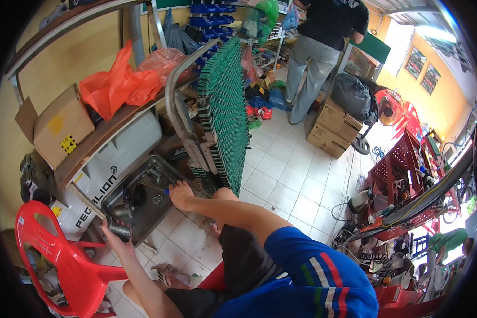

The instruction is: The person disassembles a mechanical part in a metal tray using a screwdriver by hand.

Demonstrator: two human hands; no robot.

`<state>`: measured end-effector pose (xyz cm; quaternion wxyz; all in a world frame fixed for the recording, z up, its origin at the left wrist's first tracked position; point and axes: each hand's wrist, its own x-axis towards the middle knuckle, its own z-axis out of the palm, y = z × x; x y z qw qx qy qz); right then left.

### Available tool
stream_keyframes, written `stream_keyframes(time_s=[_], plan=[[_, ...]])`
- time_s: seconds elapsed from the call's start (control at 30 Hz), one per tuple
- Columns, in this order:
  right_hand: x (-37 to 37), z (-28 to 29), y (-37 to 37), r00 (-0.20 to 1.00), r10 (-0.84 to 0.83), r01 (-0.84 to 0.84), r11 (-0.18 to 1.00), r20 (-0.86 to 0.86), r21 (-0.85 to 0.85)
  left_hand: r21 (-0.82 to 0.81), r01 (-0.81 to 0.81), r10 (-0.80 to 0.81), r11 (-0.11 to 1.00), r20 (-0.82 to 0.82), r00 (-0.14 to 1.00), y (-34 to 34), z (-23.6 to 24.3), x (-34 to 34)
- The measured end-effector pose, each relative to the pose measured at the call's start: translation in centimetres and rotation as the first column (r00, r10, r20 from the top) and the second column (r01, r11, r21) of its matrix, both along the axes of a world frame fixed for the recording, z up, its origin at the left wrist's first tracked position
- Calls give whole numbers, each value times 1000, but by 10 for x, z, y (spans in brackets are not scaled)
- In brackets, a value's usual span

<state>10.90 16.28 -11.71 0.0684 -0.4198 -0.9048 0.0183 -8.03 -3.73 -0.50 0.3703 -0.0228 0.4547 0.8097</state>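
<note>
My left hand (119,241) is wrapped around a dark cylindrical metal part (120,231) by the near left edge of a grey metal tray (149,218). Farther right, over the tray's right edge, my right hand (181,196) grips a screwdriver-like tool by its blue handle (167,191). Its thin shaft appears to point left across the tray; the tip is unclear. Inside the tray lie a metal cylinder (123,211), a dark oval part (139,195), a small silver piece (158,199) and other metal parts (153,174).
A red plastic chair (63,259) stands at left, beside a large white container (124,161). The green woven folding frame (225,106) rises beyond my right hand. Cardboard boxes (331,127) and a red tool cart (397,169) are at right. Another person (323,47) stands at the back.
</note>
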Motion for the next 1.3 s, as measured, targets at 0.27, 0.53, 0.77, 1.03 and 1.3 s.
stream_keyframes(time_s=[0.27, 0.53, 0.77, 1.03, 1.3], plan=[[-2, 41, 13, 999, -25, 32, 957, 28, -290, -35, -1, -2, 999, -71, 997, 6, -12, 1], [-46, 139, -15, 892, 45, -96, 991, -451, -91, -48, -96, 78, 994, -288, 954, 11, -23, 1], [-80, 144, -60, 485, -27, -433, 861, -874, -267, -2, -190, 161, 982, -524, 836, 15, -7, 34], [-66, 128, -98, 373, -412, -727, 427, -831, -538, -84, -111, 68, 990, -405, 912, 13, -20, 17], [-59, 120, -85, 386, -478, -759, 322, -789, -566, -220, -172, -37, 960, -710, 703, 28, -45, 15]])
